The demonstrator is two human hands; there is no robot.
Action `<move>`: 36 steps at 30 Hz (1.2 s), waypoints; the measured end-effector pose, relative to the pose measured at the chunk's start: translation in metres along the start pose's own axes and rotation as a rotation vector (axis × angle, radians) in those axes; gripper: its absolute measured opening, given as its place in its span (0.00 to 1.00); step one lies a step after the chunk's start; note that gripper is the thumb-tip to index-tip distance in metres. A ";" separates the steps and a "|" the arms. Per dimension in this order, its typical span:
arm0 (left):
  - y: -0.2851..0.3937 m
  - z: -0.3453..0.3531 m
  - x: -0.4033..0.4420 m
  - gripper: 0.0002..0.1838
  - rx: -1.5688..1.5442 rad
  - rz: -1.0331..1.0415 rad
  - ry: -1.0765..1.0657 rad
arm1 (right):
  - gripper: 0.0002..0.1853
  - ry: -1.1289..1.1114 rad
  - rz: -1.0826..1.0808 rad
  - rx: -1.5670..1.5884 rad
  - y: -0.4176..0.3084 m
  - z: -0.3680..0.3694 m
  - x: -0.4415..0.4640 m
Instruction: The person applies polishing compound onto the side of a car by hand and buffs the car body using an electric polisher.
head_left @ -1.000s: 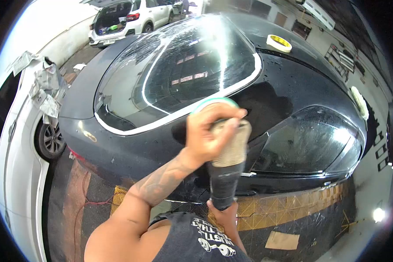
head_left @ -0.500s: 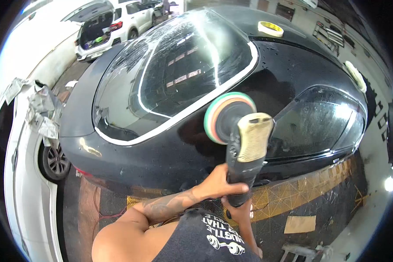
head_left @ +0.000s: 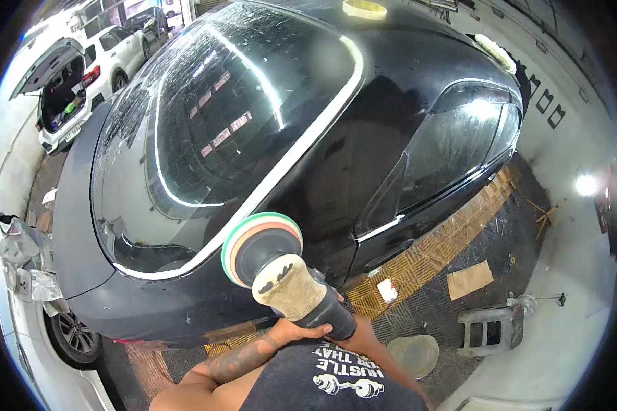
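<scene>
A car polisher [head_left: 291, 288] with a worn tan cover on its head and a black rear grip is held in front of my body. My left hand [head_left: 298, 331] wraps round the side of the black grip, thumb on top. At its back end my right hand [head_left: 358, 334] is closed round the grip, partly hidden by it. The green, white and orange foam pad [head_left: 245, 240] rests against the black car's [head_left: 308, 226] rear pillar, overlapping white masking tape [head_left: 288, 161] along the rear window [head_left: 206, 123]. I cannot tell how firmly it presses.
A yellow tape roll [head_left: 365, 9] lies on the roof. To the left stands a white car [head_left: 20, 349] with newspaper [head_left: 20, 253] over it. Cardboard [head_left: 469, 279], a bucket [head_left: 413, 355] and a grey stool [head_left: 490, 329] are on the floor at right.
The polisher and both hands have moved left and toward my body, from the pillar beside the side window to the taped rear window edge. My view has shifted too.
</scene>
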State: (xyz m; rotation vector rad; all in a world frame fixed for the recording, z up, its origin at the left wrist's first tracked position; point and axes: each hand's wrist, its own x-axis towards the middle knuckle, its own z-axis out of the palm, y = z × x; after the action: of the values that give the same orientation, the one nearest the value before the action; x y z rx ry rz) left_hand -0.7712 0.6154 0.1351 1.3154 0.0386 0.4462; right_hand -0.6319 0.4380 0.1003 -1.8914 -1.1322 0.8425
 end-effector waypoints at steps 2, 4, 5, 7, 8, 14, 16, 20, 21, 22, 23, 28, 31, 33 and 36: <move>0.004 0.002 -0.001 0.37 -0.028 -0.015 0.000 | 0.30 0.095 -0.065 -0.065 0.000 0.005 -0.007; 0.003 -0.001 0.006 0.37 -0.023 -0.015 -0.044 | 0.29 0.171 -0.076 -0.054 -0.003 0.006 -0.013; 0.001 -0.001 0.010 0.36 -0.005 -0.008 -0.086 | 0.27 0.247 -0.100 -0.041 -0.009 0.004 -0.016; -0.013 0.004 0.022 0.36 -0.056 0.030 -0.066 | 0.24 0.256 -0.002 -0.094 -0.030 -0.006 -0.021; -0.004 0.008 0.032 0.35 -0.073 0.045 -0.080 | 0.22 0.323 0.035 -0.082 -0.043 -0.014 -0.023; 0.018 0.052 0.101 0.31 -0.223 0.146 -0.108 | 0.14 0.454 0.148 -0.225 -0.096 -0.080 -0.043; 0.025 0.066 0.119 0.31 -0.356 0.155 -0.116 | 0.13 0.483 0.102 -0.231 -0.100 -0.097 -0.044; 0.023 0.075 0.120 0.31 -0.427 0.172 -0.085 | 0.14 0.435 0.113 -0.306 -0.110 -0.114 -0.048; 0.019 0.074 0.115 0.32 -0.396 0.174 -0.069 | 0.14 0.437 0.113 -0.309 -0.114 -0.114 -0.048; 0.017 0.073 0.107 0.32 -0.344 0.197 -0.060 | 0.14 0.407 0.116 -0.310 -0.121 -0.112 -0.048; 0.027 0.068 0.099 0.31 -0.307 0.250 -0.082 | 0.15 0.375 0.118 -0.311 -0.125 -0.110 -0.048; 0.027 0.062 0.087 0.30 -0.336 0.248 -0.065 | 0.16 0.299 0.161 -0.332 -0.124 -0.112 -0.043; 0.030 0.066 0.105 0.30 -0.327 0.243 -0.063 | 0.16 0.343 0.166 -0.337 -0.129 -0.118 -0.042; 0.033 0.069 0.120 0.31 -0.333 0.231 -0.070 | 0.15 0.381 0.166 -0.342 -0.131 -0.122 -0.040; 0.039 0.071 0.127 0.31 -0.438 0.223 -0.122 | 0.15 0.426 0.143 -0.389 -0.130 -0.128 -0.040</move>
State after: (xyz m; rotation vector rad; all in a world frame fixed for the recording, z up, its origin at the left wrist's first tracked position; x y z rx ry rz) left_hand -0.6468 0.6000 0.2190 0.9142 -0.2962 0.5282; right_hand -0.5945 0.4083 0.2809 -2.3512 -0.9468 0.2713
